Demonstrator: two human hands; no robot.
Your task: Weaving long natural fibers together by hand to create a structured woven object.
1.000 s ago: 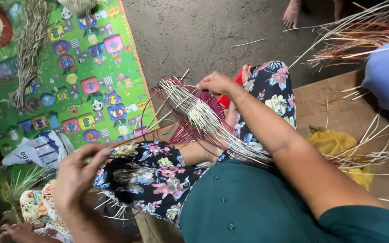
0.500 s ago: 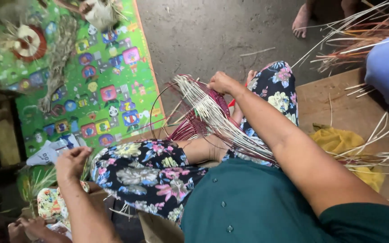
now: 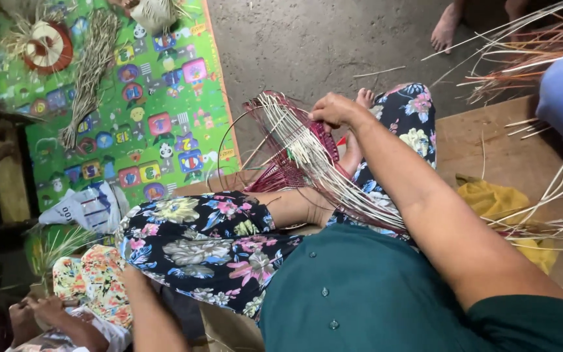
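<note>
Item: half-woven basket (image 3: pixel 298 153), dark red base with pale splints fanning toward 5 o'clock, nothing inside; rests on the lap at centre. Right hand (image 3: pixel 335 109) pinches its upper rim. Left hand hidden; grip cannot be told. Green play mat (image 3: pixel 164 85) at 10 o'clock.

matt cane basket (image 3: pixel 298 153) — rough concrete floor (image 3: pixel 307 39)
</note>
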